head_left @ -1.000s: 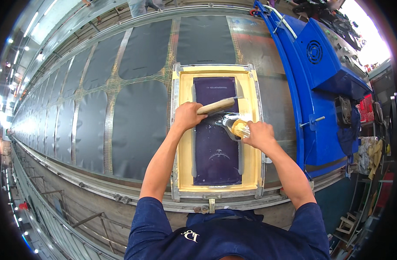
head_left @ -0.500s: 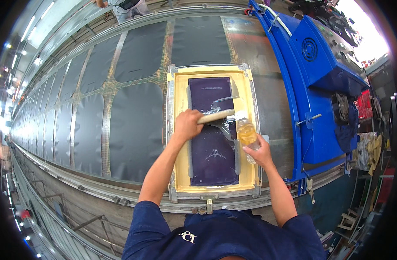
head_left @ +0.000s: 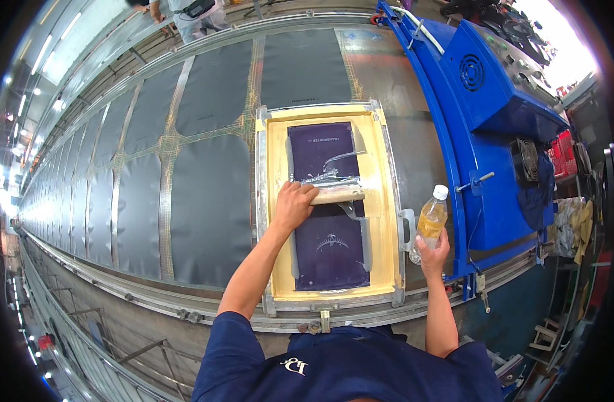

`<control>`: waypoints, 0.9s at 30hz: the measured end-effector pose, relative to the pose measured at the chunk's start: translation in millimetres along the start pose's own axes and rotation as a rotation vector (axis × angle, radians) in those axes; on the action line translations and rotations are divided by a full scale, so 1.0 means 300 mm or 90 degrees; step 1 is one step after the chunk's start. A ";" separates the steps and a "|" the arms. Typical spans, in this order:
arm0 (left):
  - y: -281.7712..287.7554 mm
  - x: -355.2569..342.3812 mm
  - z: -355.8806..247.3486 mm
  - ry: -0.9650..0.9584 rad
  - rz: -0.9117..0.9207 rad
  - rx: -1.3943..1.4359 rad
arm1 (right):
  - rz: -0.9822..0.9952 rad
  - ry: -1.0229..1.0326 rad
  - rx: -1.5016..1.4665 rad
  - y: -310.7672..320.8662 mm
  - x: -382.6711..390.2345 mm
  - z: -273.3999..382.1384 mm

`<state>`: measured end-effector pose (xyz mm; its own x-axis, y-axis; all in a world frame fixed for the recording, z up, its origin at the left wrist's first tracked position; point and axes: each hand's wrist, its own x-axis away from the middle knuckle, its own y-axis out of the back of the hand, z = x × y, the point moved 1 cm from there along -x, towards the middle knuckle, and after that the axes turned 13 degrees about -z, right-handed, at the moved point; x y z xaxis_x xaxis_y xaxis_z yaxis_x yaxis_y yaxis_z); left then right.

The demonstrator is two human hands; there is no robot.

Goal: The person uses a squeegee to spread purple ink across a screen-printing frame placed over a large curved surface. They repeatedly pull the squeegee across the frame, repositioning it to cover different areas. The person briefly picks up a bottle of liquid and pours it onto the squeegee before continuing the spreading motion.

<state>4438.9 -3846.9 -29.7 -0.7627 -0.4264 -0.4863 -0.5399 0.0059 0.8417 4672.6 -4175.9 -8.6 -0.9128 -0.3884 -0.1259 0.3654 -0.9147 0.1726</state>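
A screen-printing frame (head_left: 395, 268) with a yellow border and a dark purple mesh panel (head_left: 330, 268) lies in front of me. My left hand (head_left: 295, 205) is closed round the near end of a pale squeegee (head_left: 340, 194), which lies across the middle of the mesh. Glossy clear streaks of liquid (head_left: 324, 176) show on the mesh beside the squeegee. To the right of the frame, my right hand (head_left: 433, 254) grips a clear plastic bottle (head_left: 432, 218) with a white cap, tilted slightly. Yellowish liquid is inside it.
Flat dark grey panels (head_left: 210, 201) cover the long table leftward in two rows. A blue machine (head_left: 498, 194) with a fan grille stands at the right. Metal rails (head_left: 186, 313) run along the table's near edge. Another person (head_left: 198, 17) stands beyond the far edge.
My right hand has carried the bottle rightward, from over the mesh to outside the frame, and it is more upright. The squeegee has come slightly nearer and lies more level across the mesh.
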 end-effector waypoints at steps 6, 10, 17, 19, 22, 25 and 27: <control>-0.018 -0.019 -0.008 -0.003 0.021 0.021 | -0.005 -0.046 -0.012 0.014 0.026 0.002; -0.032 -0.018 -0.010 0.015 -0.012 -0.002 | -0.011 -0.034 0.000 0.022 0.030 -0.004; -0.039 -0.081 0.042 0.011 0.021 0.007 | -0.013 -0.060 -0.007 0.039 0.035 -0.013; -0.041 -0.097 0.044 0.010 -0.071 -0.010 | -0.013 -0.063 0.001 0.043 0.039 -0.017; -0.033 -0.079 0.034 0.027 -0.012 0.013 | -0.018 -0.052 0.002 0.046 0.046 -0.025; -0.023 -0.071 0.044 0.023 0.051 0.034 | -0.023 -0.067 -0.015 0.049 0.055 -0.031; -0.032 -0.109 0.084 0.028 0.048 0.037 | -0.019 -0.109 -0.020 0.054 0.063 -0.037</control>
<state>4460.1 -3810.2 -27.9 -0.7866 -0.4621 -0.4096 -0.5019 0.0920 0.8600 4663.3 -4199.2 -18.9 -0.9401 -0.3388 0.0375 0.3406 -0.9296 0.1408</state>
